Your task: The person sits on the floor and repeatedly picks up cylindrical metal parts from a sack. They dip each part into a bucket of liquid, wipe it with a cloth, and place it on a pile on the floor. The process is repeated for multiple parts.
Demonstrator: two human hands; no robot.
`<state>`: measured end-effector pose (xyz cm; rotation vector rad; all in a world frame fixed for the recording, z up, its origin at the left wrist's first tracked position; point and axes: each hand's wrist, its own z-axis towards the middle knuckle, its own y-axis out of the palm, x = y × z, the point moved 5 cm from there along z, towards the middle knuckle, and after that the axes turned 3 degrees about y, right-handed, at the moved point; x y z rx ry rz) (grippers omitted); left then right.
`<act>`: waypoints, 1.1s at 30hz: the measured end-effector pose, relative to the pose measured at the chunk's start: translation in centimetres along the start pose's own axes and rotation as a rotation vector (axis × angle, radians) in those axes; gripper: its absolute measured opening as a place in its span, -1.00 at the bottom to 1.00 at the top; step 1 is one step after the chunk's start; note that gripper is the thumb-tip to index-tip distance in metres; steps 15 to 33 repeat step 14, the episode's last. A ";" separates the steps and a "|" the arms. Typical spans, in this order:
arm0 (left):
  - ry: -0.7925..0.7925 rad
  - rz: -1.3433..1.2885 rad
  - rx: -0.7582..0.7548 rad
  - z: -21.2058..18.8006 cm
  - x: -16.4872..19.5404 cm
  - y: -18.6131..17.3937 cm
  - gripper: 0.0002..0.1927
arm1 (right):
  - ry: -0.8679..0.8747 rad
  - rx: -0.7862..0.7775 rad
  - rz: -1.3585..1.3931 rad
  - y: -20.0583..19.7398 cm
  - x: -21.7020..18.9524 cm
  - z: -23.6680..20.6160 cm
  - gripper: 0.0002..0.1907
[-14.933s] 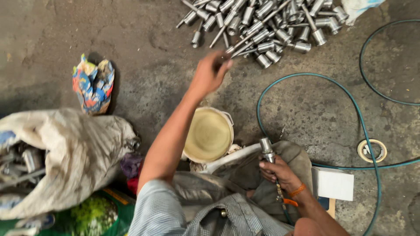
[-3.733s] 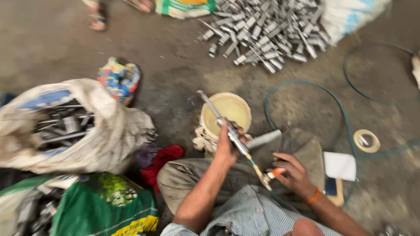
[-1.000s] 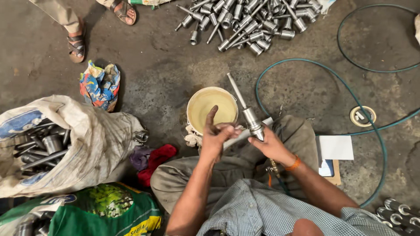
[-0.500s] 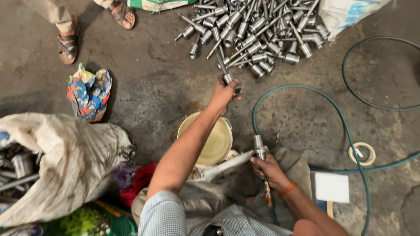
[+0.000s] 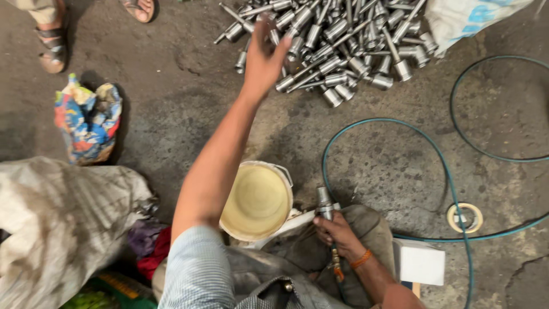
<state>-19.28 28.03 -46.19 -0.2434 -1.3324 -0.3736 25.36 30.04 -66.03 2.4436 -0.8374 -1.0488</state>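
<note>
The left hand (image 5: 264, 54) stretches out over the near edge of the pile of metal shafts (image 5: 337, 43), fingers spread and released, grasping nothing. The shafts are slim, shiny steel rods with thicker collars, heaped on the concrete floor (image 5: 183, 109). The right hand (image 5: 337, 234) is clenched around a metal air tool (image 5: 326, 207) beside the yellow bucket (image 5: 257, 200).

A heap of steel bolts with cylindrical heads (image 5: 337, 43) lies on the concrete floor (image 5: 189, 109) at the far side. A round cream plastic bucket (image 5: 257, 200) sits near the person's knees. A thin green hose (image 5: 446, 171) loops to its right; a large pale woven sack (image 5: 63, 223) lies to its left.
</note>
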 end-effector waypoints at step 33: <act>-0.344 0.899 0.735 -61.8 18.9 -29.1 -0.84 | -0.030 -0.173 -0.053 5.7 1.6 -0.8 -0.64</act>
